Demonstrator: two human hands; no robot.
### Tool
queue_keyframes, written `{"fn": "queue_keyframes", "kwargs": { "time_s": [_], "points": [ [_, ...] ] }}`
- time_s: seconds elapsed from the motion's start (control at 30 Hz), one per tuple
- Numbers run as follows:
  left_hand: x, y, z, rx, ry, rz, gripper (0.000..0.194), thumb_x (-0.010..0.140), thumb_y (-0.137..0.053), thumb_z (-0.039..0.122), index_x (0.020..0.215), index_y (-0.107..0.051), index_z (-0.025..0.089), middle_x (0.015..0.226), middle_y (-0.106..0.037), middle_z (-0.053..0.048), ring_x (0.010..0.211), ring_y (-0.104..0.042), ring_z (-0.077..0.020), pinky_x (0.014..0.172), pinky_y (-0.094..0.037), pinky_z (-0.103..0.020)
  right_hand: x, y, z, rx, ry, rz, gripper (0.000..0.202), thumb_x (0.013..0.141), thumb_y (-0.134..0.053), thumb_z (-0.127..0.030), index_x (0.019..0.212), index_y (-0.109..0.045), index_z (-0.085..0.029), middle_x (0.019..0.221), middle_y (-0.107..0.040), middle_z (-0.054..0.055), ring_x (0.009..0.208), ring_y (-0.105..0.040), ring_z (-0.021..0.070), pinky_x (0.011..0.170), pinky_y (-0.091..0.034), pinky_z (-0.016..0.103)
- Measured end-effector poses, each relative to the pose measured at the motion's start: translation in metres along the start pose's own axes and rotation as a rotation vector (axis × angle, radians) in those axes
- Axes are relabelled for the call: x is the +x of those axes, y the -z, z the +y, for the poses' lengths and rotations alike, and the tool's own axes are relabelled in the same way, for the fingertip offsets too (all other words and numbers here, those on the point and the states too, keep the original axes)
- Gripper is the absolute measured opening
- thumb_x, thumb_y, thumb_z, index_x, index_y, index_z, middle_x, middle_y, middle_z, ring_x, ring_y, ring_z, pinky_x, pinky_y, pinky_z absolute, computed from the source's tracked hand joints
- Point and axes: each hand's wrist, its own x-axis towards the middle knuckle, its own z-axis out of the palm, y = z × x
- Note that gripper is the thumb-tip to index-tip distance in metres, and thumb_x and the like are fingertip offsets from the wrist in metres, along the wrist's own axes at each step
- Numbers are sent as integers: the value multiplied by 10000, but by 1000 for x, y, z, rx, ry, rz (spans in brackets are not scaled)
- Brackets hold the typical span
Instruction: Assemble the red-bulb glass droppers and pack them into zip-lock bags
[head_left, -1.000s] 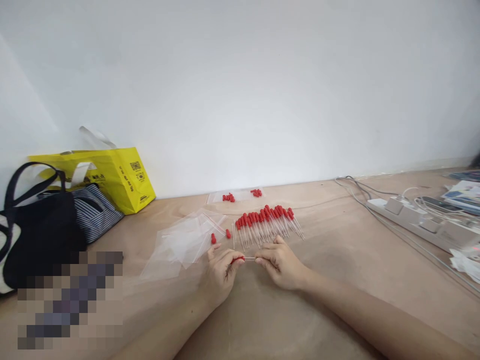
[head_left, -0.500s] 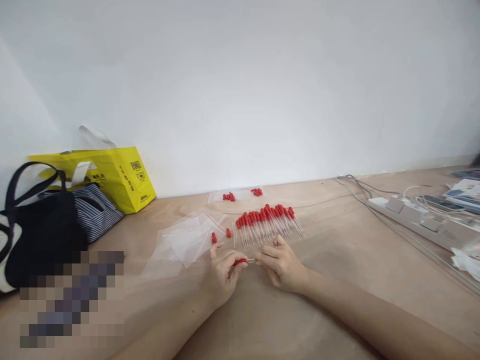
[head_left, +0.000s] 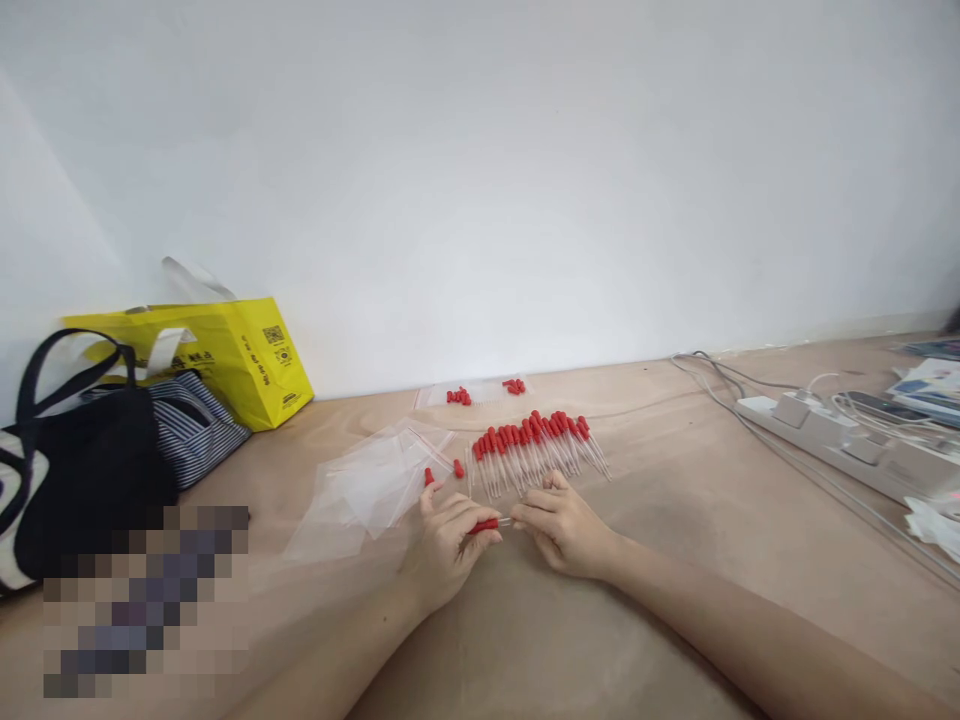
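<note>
Between its thumb and fingers, my left hand (head_left: 448, 540) pinches a red rubber dropper bulb (head_left: 486, 525). Opposite it, my right hand (head_left: 561, 527) is closed on a clear dropper tube (head_left: 505, 522), whose short visible stretch meets the bulb's right end. The rest of that tube is hidden by my right fingers. Just beyond both hands lies a row of droppers (head_left: 529, 435) with red bulbs and clear tubes. Two loose red bulbs rest left of the row, one loose bulb (head_left: 459, 468) nearer it, the other partly behind my left fingers.
Clear plastic bags (head_left: 367, 480) lie spread to the left. Against the wall, another bag (head_left: 431, 397) has red bulbs on it or in it. A yellow bag (head_left: 274, 370) and a black bag (head_left: 90, 470) stand far left. A power strip (head_left: 847, 445) with cables occupies the right.
Both hands stay almost in place. My left thumb has slid slightly right along the bulb, and a little less tube shows between the hands. The view has shifted slightly.
</note>
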Motion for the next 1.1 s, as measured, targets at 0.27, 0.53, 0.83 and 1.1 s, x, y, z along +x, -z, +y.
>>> {"fn": "queue_keyframes", "kwargs": {
  "time_s": [0.27,0.53,0.83,1.1],
  "points": [
    [2,5,-6,137,-18,-39,162,830,-477,316,796,-623,253,745,-659,8,774,-553,-168,944,-139,-443,0,4,-5,-39,-105,-16,172,823,-441,-213,814,-612,-199,724,-566,39,696,-447,143,643,-245,291],
    [0,13,-57,354,284,108,335,703,-577,455,976,-569,261,968,-617,-62,955,-491,-269,912,-138,-501,11,-9,28,39,-601,22,202,784,-446,-194,934,-580,-178,735,-617,34,696,-532,157,628,-329,259],
    [-1,8,-60,383,373,28,216,742,-545,339,933,-587,248,926,-608,-54,936,-502,-249,867,-200,-471,68,-37,30,-173,-940,-45,136,755,-428,-179,831,-540,-169,746,-636,61,755,-572,199,672,-268,308],
    [2,8,-62,438,475,-4,121,771,-493,306,797,-565,212,848,-616,-55,883,-505,-254,783,-262,-430,73,-42,30,-223,-870,-69,141,757,-433,-200,796,-566,-171,845,-632,76,825,-544,202,714,-242,328]
  ]
}}
